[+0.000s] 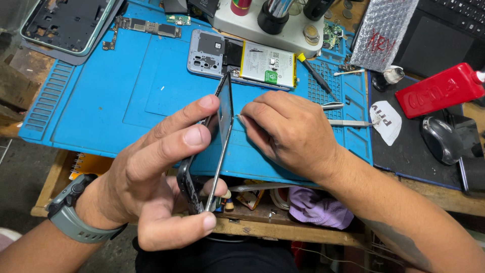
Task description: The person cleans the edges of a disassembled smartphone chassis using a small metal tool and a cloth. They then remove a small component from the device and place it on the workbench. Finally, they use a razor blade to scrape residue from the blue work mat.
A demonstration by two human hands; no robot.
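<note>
Head view: the left hand point(161, 177) grips a phone frame point(212, 146) on edge above the blue mat point(101, 96), thumb at its near end and fingers along its side. The right hand point(288, 131) is closed, pinching at the frame's long edge; what it pinches cannot be told. The step looks like freeing something along that edge; next seems to call for a steady hold. The frame's long axis runs away from the person, its far end toward the opened phone point(242, 60).

Bright blue work mat point(116, 91), red bottle point(438, 90) at 3 o'clock, purple cloth point(318, 207) at 6, grey watch strap point(76, 217), dark phone frame point(212, 146), yellow-edged white battery point(268, 64).
</note>
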